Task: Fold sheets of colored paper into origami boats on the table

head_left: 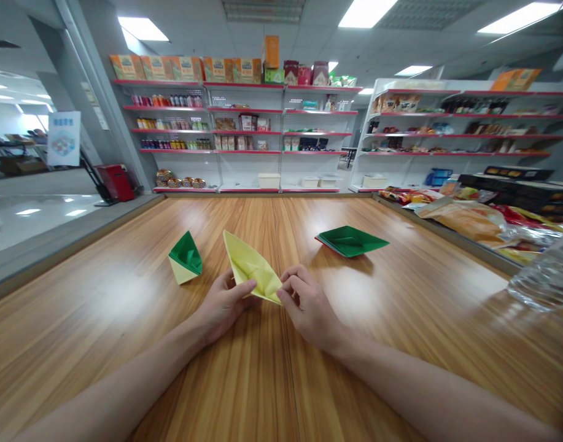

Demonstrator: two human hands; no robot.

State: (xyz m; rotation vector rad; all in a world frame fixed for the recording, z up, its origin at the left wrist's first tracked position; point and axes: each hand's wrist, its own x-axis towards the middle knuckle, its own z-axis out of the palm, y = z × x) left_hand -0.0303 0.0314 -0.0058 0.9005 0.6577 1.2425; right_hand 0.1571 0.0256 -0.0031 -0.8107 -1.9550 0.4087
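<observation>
Above the middle of the wooden table I hold a yellow folded paper boat (256, 265), tilted with its hollow side towards me. My left hand (228, 301) grips its left side, thumb pressed over the near edge and fingers behind. At the boat's right tip, my right hand (309, 304) pinches the paper between thumb and curled fingers. A smaller green and pale yellow paper boat (185, 259) rests on the table to the left. Over on the right lies a green paper boat (351, 240) with a red underside.
Snack packets (477, 224) and dark boxes (523, 190) are piled beyond the table's right edge. A clear plastic bottle (546, 279) lies at the right. Stocked shelves (244, 132) stand behind the wooden table (124, 344).
</observation>
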